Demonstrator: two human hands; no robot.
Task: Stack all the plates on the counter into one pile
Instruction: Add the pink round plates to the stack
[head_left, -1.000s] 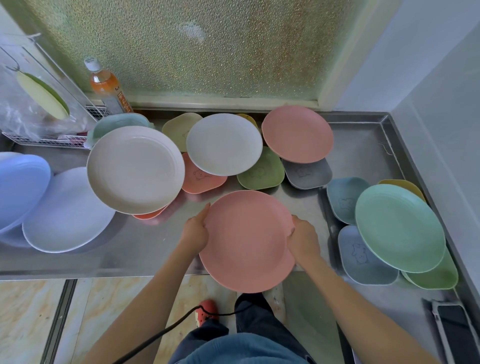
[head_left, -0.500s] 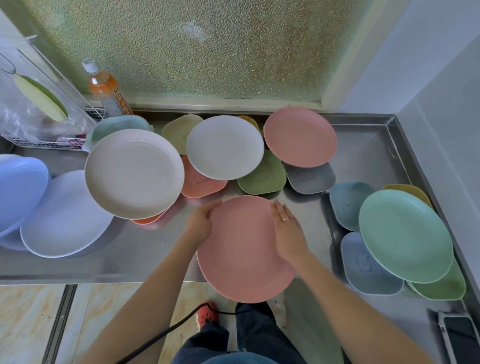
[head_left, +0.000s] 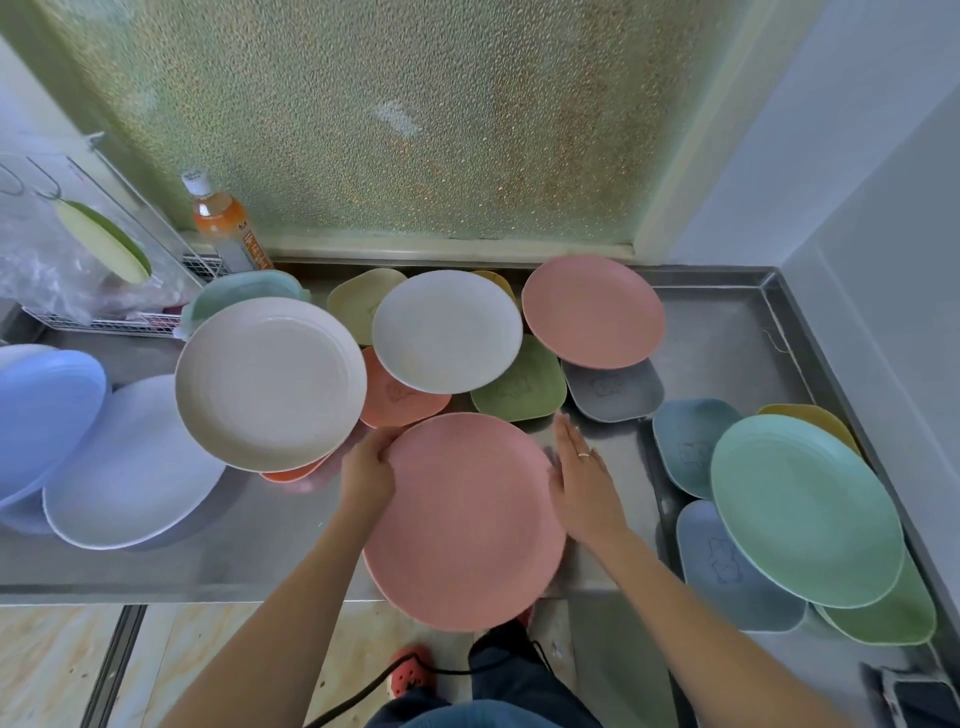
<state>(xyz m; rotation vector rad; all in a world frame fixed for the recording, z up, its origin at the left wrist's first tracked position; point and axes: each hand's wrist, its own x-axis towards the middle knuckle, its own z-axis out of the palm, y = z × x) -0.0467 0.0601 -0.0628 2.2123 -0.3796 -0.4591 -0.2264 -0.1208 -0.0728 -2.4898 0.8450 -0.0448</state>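
Pink round plate, large, matte: lies at the front edge of the steel counter, its near rim overhanging toward the person.

Left hand: curled over the plate's left rim, fingers closed on the edge, thumb on top. Grip unchanged from a second ago.

Right hand: a second ago it clasped the right rim; half a second ago it lay flat on the plate's face; now it is off the plate, fingers straight and together, palm down, empty, at the right rim over bare steel. Whether its edge still brushes the rim cannot be told from this angle.

Reading: the plate has been set down and released on one side, so it probably serves as the base of the pile, and the freed hand is likely bound for the next plate.

Remaining stock, unstacked:
- second pink plate, back centre-right, resting on a grey square dish.
- white plate, back centre, over a green square dish and an orange dish.
- beige plate, left, tilted over other dishes.
- pale white plate and blue plate, far left.
- mint plate, right, atop several small square dishes.

Progress: early; nearly every plate still lies apart from the pink one.
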